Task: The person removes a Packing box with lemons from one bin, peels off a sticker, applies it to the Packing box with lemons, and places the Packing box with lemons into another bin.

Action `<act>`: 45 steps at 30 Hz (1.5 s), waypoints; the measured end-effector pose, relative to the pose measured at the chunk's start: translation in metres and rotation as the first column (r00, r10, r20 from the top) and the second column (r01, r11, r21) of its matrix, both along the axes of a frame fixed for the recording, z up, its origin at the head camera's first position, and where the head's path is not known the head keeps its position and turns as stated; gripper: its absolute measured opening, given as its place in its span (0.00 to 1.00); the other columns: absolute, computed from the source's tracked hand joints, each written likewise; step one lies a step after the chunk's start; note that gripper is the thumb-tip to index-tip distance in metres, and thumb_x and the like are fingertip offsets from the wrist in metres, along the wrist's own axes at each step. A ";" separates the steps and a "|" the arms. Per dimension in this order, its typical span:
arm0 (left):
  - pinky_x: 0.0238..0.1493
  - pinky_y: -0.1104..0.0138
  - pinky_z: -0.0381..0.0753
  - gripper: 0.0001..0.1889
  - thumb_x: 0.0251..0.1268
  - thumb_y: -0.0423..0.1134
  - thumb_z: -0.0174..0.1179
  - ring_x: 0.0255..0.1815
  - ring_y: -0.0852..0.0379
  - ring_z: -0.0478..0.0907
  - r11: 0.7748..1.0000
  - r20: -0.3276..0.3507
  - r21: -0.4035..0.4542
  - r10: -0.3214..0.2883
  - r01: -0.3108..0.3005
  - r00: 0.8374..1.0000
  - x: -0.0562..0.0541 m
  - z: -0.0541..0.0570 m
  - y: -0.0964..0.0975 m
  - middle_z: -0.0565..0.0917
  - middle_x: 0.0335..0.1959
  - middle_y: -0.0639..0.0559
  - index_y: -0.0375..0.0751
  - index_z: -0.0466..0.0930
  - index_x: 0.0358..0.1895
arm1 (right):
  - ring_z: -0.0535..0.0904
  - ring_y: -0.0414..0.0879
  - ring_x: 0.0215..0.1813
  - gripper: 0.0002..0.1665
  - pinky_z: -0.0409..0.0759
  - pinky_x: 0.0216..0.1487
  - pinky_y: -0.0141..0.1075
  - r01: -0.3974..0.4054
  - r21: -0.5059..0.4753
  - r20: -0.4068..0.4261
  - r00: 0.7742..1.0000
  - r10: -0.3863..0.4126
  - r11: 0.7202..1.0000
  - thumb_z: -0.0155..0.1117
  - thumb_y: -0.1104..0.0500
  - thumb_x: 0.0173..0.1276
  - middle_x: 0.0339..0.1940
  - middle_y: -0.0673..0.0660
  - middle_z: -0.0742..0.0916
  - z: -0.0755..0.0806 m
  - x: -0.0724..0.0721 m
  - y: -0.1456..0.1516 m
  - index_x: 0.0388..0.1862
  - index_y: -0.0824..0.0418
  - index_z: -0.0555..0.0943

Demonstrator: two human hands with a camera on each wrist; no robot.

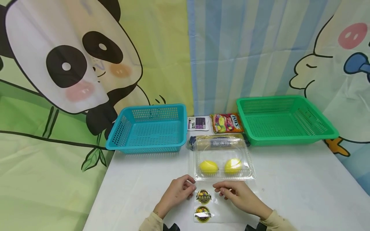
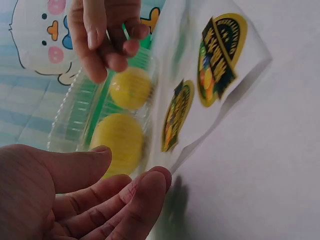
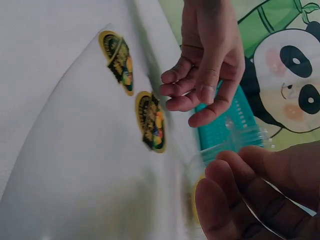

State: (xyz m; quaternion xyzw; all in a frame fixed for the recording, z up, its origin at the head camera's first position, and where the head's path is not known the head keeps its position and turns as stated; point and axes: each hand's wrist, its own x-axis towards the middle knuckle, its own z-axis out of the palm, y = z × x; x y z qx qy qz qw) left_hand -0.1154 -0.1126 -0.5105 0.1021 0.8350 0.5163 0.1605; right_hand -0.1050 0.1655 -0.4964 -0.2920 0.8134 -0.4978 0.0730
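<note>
A backing sheet point(image 1: 228, 210) with two round black-and-gold fruit stickers point(image 1: 203, 196) lies flat between my hands. My left hand point(image 1: 180, 192) is beside the sheet's upper left, its fingers loosely bent around nothing. Over the sheet's upper part hovers my right hand point(image 1: 238, 195), fingers relaxed, holding nothing. Just beyond the fingertips sits a clear plastic box point(image 1: 223, 150), with two lemons point(image 1: 209, 167) showing through it. From the left wrist, the left thumb point(image 2: 82, 167) and fingers stand apart near a lemon point(image 2: 119, 142). The right wrist view shows the right hand point(image 3: 260, 192) close above the sheet.
Behind the box lies a long dark-and-tan package point(image 1: 190, 142). Farther back are a small white packet point(image 1: 198, 123) and an orange candy bag point(image 1: 226, 123). A blue basket point(image 1: 156, 128) stands at the back left, a green basket point(image 1: 277, 122) at the back right, against the printed curtain.
</note>
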 end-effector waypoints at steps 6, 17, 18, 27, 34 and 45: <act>0.26 0.71 0.82 0.11 0.71 0.36 0.63 0.26 0.55 0.85 1.000 0.032 0.015 0.000 0.000 1.000 0.003 -0.007 0.005 0.87 0.30 0.46 0.33 0.80 0.49 | 0.86 0.42 0.35 0.12 0.84 0.34 0.30 -0.011 0.031 -0.091 0.996 0.013 0.999 0.59 0.65 0.76 0.41 0.56 0.92 -0.010 -0.004 -0.010 0.52 0.63 0.86; 0.29 0.68 0.85 0.11 0.71 0.37 0.62 0.27 0.53 0.86 0.997 0.081 0.071 0.002 -0.008 0.997 0.003 -0.008 0.010 0.88 0.30 0.46 0.33 0.79 0.50 | 0.87 0.41 0.49 0.12 0.85 0.48 0.35 0.051 0.133 -0.115 0.993 -0.036 0.990 0.61 0.65 0.73 0.45 0.51 0.92 -0.026 -0.005 -0.018 0.50 0.59 0.88; 0.28 0.68 0.84 0.11 0.71 0.37 0.63 0.27 0.53 0.86 0.997 0.082 0.074 0.000 -0.006 0.997 0.002 -0.008 0.010 0.88 0.30 0.46 0.33 0.79 0.50 | 0.87 0.41 0.49 0.12 0.85 0.48 0.35 0.054 0.136 -0.109 0.993 -0.039 0.989 0.61 0.64 0.73 0.45 0.50 0.92 -0.026 -0.004 -0.019 0.50 0.59 0.88; 0.23 0.73 0.76 0.14 0.66 0.36 0.67 0.22 0.62 0.79 0.998 0.040 0.054 -0.044 0.041 0.998 0.000 -0.013 0.014 0.85 0.28 0.53 0.36 0.78 0.51 | 0.87 0.42 0.50 0.12 0.85 0.49 0.35 0.064 0.141 -0.097 0.994 -0.051 0.988 0.61 0.63 0.74 0.45 0.50 0.92 -0.027 -0.002 -0.019 0.50 0.58 0.88; 0.29 0.75 0.76 0.18 0.60 0.33 0.70 0.25 0.66 0.78 0.997 0.023 0.064 -0.045 0.043 0.999 0.001 -0.014 0.018 0.83 0.28 0.56 0.37 0.78 0.52 | 0.86 0.41 0.50 0.12 0.85 0.51 0.36 0.070 0.153 -0.092 0.994 -0.057 0.986 0.61 0.63 0.74 0.45 0.48 0.92 -0.026 0.000 -0.019 0.50 0.58 0.88; 0.25 0.72 0.80 0.19 0.57 0.27 0.70 0.24 0.61 0.80 0.992 0.075 0.126 -0.005 -0.005 0.997 0.000 -0.013 0.022 0.84 0.28 0.51 0.34 0.78 0.52 | 0.87 0.42 0.50 0.12 0.85 0.50 0.37 0.064 0.149 -0.113 0.993 -0.047 0.987 0.61 0.64 0.73 0.45 0.49 0.92 -0.026 0.001 -0.021 0.50 0.59 0.88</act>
